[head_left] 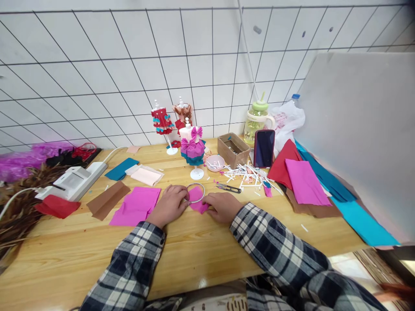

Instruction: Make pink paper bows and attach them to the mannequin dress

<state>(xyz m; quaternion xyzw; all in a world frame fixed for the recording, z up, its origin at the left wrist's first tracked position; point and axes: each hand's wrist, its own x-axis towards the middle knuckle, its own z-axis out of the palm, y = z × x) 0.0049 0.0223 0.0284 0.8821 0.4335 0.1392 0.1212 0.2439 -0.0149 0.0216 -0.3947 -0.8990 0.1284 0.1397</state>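
Note:
A thin pale ring (204, 190) sits over a small piece of pink crepe paper (196, 195) on the wooden table. The fingers of my left hand (171, 203) are closed at the ring's left edge. On the other side, my right hand (223, 206) pinches the lower right edge of the pink paper, close to the ring. Black thread snips (229, 188) lie just beyond my right hand. To the left of my left hand is a larger stack of pink crepe sheets (136, 206). A small dress stand (193, 149) with pink bows and a teal ruffle stands behind the ring.
White paper sticks (246, 175) are scattered near a cardboard box (234, 149), a small bowl (215, 163) and a phone (264, 148). Coloured crepe sheets (306, 181) lie at right. A power strip (73, 183) is at left, and a green-lidded jug (256, 121) stands by the wall.

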